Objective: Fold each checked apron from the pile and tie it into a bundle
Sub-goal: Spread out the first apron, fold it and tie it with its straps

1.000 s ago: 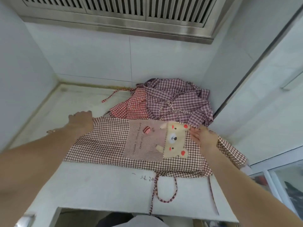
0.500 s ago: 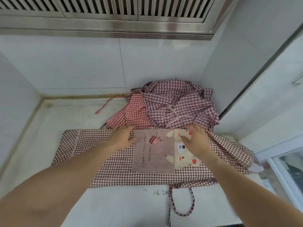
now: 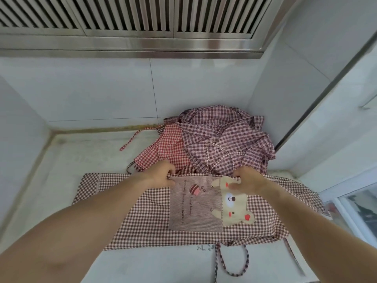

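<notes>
A brown checked apron (image 3: 155, 221) with a striped pocket and a bear patch lies spread flat on the white counter (image 3: 67, 164). My left hand (image 3: 161, 174) grips its far edge at the pocket's left corner. My right hand (image 3: 246, 179) pinches the same edge at the bear's ear. Behind them sits the pile of checked aprons (image 3: 220, 141), purple-checked ones over a red-checked one (image 3: 169, 148). The brown apron's strap loop (image 3: 232, 260) hangs over the counter's near edge.
White tiled walls close the counter in on the left, back and right. A steel extractor hood (image 3: 130, 27) hangs overhead. A glass-fronted frame (image 3: 359, 211) stands low at the right. A red-checked strap (image 3: 132, 139) trails left from the pile.
Both hands have moved inward from the apron's outer parts to its far edge by the pocket and now grip the cloth there. The camera view has shifted closer.
</notes>
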{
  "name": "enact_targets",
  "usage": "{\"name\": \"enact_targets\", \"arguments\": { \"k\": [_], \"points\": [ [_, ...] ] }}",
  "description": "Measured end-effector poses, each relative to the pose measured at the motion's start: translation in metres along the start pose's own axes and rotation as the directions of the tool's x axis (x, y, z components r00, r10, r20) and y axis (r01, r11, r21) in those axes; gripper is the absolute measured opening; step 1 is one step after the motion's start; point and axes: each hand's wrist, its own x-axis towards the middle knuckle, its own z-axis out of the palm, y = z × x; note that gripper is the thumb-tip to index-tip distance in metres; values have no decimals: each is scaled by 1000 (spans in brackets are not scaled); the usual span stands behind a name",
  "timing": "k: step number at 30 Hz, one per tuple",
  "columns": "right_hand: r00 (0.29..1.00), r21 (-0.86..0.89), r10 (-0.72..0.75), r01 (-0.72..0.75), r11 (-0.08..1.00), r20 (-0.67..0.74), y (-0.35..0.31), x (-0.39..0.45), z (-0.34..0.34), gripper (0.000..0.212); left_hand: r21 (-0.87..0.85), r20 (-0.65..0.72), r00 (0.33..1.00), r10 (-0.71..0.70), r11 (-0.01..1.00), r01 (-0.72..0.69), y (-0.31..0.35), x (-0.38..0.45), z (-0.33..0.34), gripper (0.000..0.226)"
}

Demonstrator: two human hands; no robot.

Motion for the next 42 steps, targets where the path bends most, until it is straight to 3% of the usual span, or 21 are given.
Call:
{"name": "enact_targets", "arguments": {
  "k": [3,8,14,17,23,30,33,42],
  "points": [
    [999,18,-35,35,999,-22,1,-6,-1,24,-41,5,1000,6,999,-6,2,-3,-1,36],
    [997,33,-67,68,997,-29,2,-19,-7,29,-93,-40,997,62,993,-66,10,-13,-7,52],
    [994,104,-88,95,990,-72,7,-38,-11,24,-12,-96,990,108,994,-109,15,-29,-18,33],
    [988,107,-105,118,987,-115,4,-45,-12,35,-18,-80,992,100,995,-102,18,-36,-18,21],
    [984,94,-112,126,988,-142,9,-57,-10,34,-20,-75,996,40,999,-41,22,-49,-13,15],
    [972,83,-73,94,992,-224,23,-69,-16,30,88,52,992,-115,990,110,2,-77,-20,29],
    [966,82,-22,44,996,-256,36,-70,-16,29,104,141,969,-205,976,192,-16,-92,-18,22],
    [949,131,37,4,991,-312,42,-65,-21,34,135,-95,946,-309,938,320,-12,-118,-19,25]
  ]
}}
